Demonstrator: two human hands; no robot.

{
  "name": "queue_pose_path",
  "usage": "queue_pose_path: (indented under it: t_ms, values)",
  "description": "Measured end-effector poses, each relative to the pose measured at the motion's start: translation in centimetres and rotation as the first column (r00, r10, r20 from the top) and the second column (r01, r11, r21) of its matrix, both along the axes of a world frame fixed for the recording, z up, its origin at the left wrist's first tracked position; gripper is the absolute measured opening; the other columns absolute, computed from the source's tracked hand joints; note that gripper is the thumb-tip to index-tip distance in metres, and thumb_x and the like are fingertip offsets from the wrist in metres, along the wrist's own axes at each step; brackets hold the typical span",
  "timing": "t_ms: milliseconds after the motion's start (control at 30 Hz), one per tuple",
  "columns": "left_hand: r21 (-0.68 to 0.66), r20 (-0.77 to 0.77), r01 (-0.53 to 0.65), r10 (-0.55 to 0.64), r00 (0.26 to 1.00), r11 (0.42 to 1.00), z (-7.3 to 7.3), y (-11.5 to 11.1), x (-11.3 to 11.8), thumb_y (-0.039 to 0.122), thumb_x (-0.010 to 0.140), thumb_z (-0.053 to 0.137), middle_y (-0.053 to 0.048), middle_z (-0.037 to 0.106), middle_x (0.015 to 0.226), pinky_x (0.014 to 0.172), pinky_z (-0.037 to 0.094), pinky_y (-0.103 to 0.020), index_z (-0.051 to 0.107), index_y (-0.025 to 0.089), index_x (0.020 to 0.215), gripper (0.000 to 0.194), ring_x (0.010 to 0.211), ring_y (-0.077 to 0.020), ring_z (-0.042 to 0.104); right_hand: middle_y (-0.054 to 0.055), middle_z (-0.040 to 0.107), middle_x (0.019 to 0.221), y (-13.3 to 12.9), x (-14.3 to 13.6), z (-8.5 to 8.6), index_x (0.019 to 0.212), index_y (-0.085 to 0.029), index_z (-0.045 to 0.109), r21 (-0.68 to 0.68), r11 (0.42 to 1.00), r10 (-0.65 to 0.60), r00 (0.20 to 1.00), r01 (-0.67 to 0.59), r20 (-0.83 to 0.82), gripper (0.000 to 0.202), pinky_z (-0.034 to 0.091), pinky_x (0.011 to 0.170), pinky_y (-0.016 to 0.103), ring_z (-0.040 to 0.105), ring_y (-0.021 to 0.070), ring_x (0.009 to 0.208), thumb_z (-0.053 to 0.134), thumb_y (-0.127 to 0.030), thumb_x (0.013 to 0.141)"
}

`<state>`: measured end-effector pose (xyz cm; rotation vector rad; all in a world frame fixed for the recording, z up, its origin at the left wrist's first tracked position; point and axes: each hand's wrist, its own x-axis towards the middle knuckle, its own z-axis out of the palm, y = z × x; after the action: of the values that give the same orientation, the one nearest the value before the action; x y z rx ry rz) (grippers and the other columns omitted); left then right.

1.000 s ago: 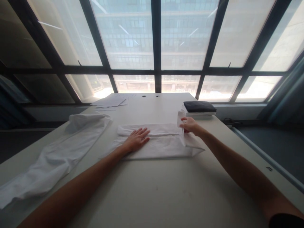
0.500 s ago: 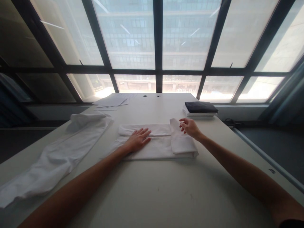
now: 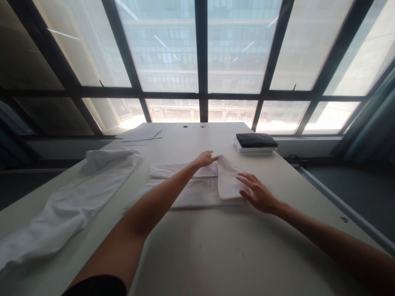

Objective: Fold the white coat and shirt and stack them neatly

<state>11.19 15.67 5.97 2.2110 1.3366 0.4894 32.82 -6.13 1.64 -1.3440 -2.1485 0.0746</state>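
Obstacles nearby?
"Left arm (image 3: 138,218), hiding part of the work; rumpled white fabric (image 3: 70,197) left, black-topped folded fabric stack (image 3: 256,140) right, white papers (image 3: 140,132) beyond."
"The folded white cloth (image 3: 197,193)?"
"Flat amid the white bench (image 3: 197,255), right end turned over, long axis left-right. Right hand (image 3: 257,195) loose beside the flap (image 3: 230,179); left hand (image 3: 206,158) at its far corner, grip unclear."

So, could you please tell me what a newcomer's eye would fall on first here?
Probably the bright, dark-framed windows beyond the far end of the white table. Next, mid-table, the folded white cloth, with the left hand at its far edge and the right hand at its right end. The dark folded cloth also stands out, atop a white stack at far right.
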Motion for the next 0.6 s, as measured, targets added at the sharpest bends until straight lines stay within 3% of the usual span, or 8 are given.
queue_pose_path:
  t_ms: [133, 233, 400, 500, 600]
  values:
    - [-0.122, -0.001, -0.001, 0.001, 1.0, 0.993, -0.2, 1.5, 3.5, 0.05, 0.079, 0.072, -0.013, 0.073, 0.093, 0.078, 0.05, -0.027, 0.072, 0.008, 0.096, 0.045, 0.092, -0.0254, 0.067, 0.017, 0.049, 0.147, -1.1, -1.7, -0.1, 0.143, -0.019, 0.051, 0.048, 0.993, 0.099, 0.975, -0.11, 0.198, 0.063, 0.035, 0.113, 0.054, 0.041, 0.0336, 0.138, 0.066, -0.046, 0.088]
    - [-0.195, 0.03, 0.009, -0.004, 1.0, 0.981, -0.5, 1.5, 4.3, 0.053, 0.076, 0.074, -0.007, 0.068, 0.072, 0.065, 0.048, -0.025, 0.07, 0.01, 0.078, 0.043, 0.076, -0.0204, 0.063, 0.017, 0.054, 0.143, -0.9, -3.0, -0.5, 0.136, -0.017, 0.056, 0.106, 0.983, 0.117, 0.956, -0.15, 0.269, 0.051, 0.034, 0.114, 0.054, 0.046, 0.0327, 0.136, 0.066, -0.032, 0.088]
    - [-0.284, 0.148, 0.06, -0.018, 0.989, 0.957, -0.3, 1.6, 4.5, 0.045, 0.08, 0.072, -0.004, 0.066, 0.073, 0.062, 0.048, -0.023, 0.069, 0.011, 0.084, 0.034, 0.068, -0.0143, 0.06, 0.017, 0.062, 0.134, -0.6, -4.6, -0.9, 0.127, -0.015, 0.062, 0.175, 0.979, 0.054, 0.966, -0.101, 0.253, 0.037, 0.041, 0.111, 0.05, 0.054, 0.03, 0.129, 0.052, -0.014, 0.092]
    - [-0.333, 0.188, 0.072, -0.009, 0.982, 0.94, -0.2, 1.9, 4.5, 0.037, 0.087, 0.065, -0.006, 0.068, 0.081, 0.065, 0.05, -0.022, 0.068, 0.01, 0.097, 0.029, 0.069, -0.0132, 0.062, 0.017, 0.065, 0.128, -0.5, -5.1, -0.5, 0.127, -0.015, 0.062, 0.194, 0.981, -0.024, 0.99, -0.003, 0.138, 0.038, 0.047, 0.107, 0.046, 0.058, 0.0287, 0.125, 0.046, -0.012, 0.093]
    - [-0.343, 0.16, 0.033, 0.023, 0.987, 0.939, -0.8, 2.2, 4.1, 0.031, 0.089, 0.062, -0.008, 0.068, 0.084, 0.064, 0.05, -0.022, 0.065, 0.008, 0.101, 0.025, 0.07, -0.0139, 0.063, 0.016, 0.065, 0.13, -0.4, -5.9, -0.3, 0.131, -0.015, 0.058, 0.165, 0.986, -0.018, 0.999, 0.011, 0.04, 0.04, 0.049, 0.105, 0.043, 0.057, 0.0272, 0.126, 0.044, -0.012, 0.094]
